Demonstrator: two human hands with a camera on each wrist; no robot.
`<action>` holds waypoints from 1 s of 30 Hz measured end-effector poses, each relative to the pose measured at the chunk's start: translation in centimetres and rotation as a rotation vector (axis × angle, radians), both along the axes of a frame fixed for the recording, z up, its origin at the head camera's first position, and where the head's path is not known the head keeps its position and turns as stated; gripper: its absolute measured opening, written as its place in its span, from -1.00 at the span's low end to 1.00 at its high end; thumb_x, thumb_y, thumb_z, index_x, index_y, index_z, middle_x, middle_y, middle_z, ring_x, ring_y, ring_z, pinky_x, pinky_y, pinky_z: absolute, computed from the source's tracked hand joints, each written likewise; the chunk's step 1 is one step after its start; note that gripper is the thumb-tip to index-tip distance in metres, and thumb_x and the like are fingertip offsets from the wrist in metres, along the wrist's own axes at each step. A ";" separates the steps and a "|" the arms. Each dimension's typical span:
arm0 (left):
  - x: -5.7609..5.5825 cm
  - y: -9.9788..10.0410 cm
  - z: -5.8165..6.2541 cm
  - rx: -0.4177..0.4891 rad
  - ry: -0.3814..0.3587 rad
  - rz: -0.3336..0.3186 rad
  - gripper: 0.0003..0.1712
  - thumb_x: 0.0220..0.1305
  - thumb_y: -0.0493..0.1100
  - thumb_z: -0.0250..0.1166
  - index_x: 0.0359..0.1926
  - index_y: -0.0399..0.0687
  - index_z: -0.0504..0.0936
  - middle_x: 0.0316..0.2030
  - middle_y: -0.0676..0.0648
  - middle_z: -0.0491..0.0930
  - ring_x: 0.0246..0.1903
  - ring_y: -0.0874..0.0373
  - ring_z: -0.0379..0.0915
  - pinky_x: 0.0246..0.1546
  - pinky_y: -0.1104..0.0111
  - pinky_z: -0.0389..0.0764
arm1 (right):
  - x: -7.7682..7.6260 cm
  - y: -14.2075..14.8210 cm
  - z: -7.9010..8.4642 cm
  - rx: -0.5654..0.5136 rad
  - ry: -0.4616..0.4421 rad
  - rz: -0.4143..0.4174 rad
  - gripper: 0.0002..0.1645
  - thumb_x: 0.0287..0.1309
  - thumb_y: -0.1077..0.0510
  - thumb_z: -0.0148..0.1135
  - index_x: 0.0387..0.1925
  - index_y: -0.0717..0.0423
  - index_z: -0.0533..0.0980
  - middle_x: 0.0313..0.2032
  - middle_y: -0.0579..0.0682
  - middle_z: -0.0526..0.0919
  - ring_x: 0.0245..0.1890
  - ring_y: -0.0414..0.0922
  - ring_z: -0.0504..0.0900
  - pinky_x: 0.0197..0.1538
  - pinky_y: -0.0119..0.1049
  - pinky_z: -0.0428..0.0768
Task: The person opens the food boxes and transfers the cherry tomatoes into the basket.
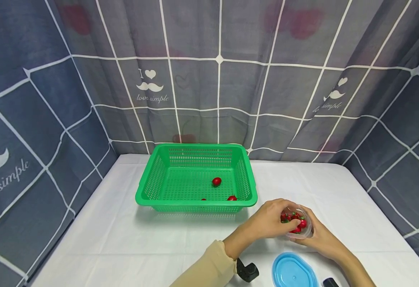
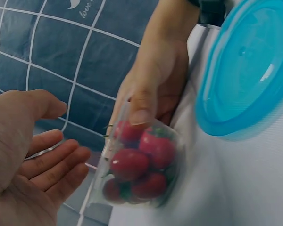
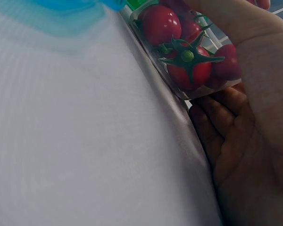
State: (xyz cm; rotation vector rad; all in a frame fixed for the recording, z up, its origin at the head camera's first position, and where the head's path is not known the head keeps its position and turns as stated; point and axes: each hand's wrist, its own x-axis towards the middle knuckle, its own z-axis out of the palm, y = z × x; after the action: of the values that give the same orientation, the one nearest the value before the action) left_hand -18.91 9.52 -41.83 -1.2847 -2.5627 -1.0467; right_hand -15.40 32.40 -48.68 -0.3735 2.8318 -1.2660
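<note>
Cherry tomatoes (image 1: pixel 303 223) sit, lower right, in a tub (image 1: pixel 302 235) our right grip (image 1: pixel 319 236) holds, likely for steadiness. Our left grip (image 1: pixel 271 220) gapes, empty.

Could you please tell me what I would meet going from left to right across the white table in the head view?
Green plastic basket with slotted sides → person's left hand → clear plastic container holding small red tomatoes → person's right hand.

Head camera looks forward and down; both close wrist views share tubbed tomatoes (image 2: pixel 129 164).
</note>
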 end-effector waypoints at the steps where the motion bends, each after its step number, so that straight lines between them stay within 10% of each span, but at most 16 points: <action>1: 0.0 0.1 -0.2 -0.010 0.009 -0.001 -0.60 0.41 -0.03 0.30 0.18 -0.05 0.64 -0.05 0.07 0.71 -0.10 0.39 0.58 -0.09 0.80 0.36 | 0.0 0.0 -0.1 -0.002 0.006 0.003 0.14 0.10 -0.01 0.55 0.56 -0.12 0.07 0.35 0.17 0.43 0.33 -0.02 0.44 0.15 0.34 0.52; 6: 0.1 0.7 -1.0 -0.017 0.057 -0.017 -0.66 0.39 -0.04 0.33 0.12 -0.01 0.67 -0.10 0.11 0.71 -0.14 0.44 0.53 -0.09 0.83 0.31 | -0.1 0.1 -0.2 -0.004 0.037 0.030 0.11 0.11 0.03 0.54 0.55 -0.12 0.09 0.34 0.09 0.45 0.21 -0.55 0.36 0.16 0.14 0.56; 13: 0.2 1.1 -1.8 -0.015 0.081 -0.013 -0.68 0.37 -0.07 0.34 0.09 -0.02 0.68 -0.14 0.11 0.70 -0.14 0.44 0.54 -0.08 0.84 0.29 | -0.2 0.1 -0.2 -0.006 0.042 0.039 0.14 0.10 0.04 0.54 0.57 -0.09 0.07 0.40 0.17 0.42 0.31 -0.24 0.40 0.16 0.25 0.57; 18: 0.3 1.7 -2.2 -0.047 0.090 0.001 -0.70 0.38 -0.08 0.30 0.08 0.01 0.67 -0.13 0.17 0.69 -0.14 0.52 0.52 -0.06 0.84 0.31 | -0.2 0.3 -0.3 -0.008 0.062 0.061 0.13 0.12 0.08 0.52 0.59 -0.11 0.07 0.39 0.00 0.41 0.26 -0.56 0.32 0.15 -0.24 0.56; 24: 0.6 2.2 -2.4 -0.073 0.115 0.021 -0.71 0.32 -0.11 0.33 0.05 0.05 0.68 -0.15 0.20 0.68 -0.17 0.56 0.50 -0.10 0.85 0.34 | -0.1 0.4 -0.3 -0.010 0.062 0.058 0.14 0.10 0.07 0.52 0.59 -0.15 0.08 0.27 -0.37 0.41 0.20 -0.60 0.36 0.12 -0.06 0.55; 30: 0.7 2.3 -2.4 -0.103 0.131 0.040 -0.72 0.31 -0.08 0.34 0.04 0.10 0.67 -0.17 0.25 0.66 -0.21 0.59 0.48 -0.16 0.84 0.33 | -0.1 0.5 -0.3 0.015 0.075 0.048 0.15 0.08 0.06 0.53 0.59 -0.15 0.08 0.28 -0.28 0.44 0.21 -0.58 0.38 0.11 -0.30 0.54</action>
State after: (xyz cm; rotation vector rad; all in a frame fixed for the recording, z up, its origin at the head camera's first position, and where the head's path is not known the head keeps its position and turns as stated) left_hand -18.17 11.86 -44.22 -1.2732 -2.5623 -0.8048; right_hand -15.50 32.85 -48.93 -0.4951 2.8730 -1.2472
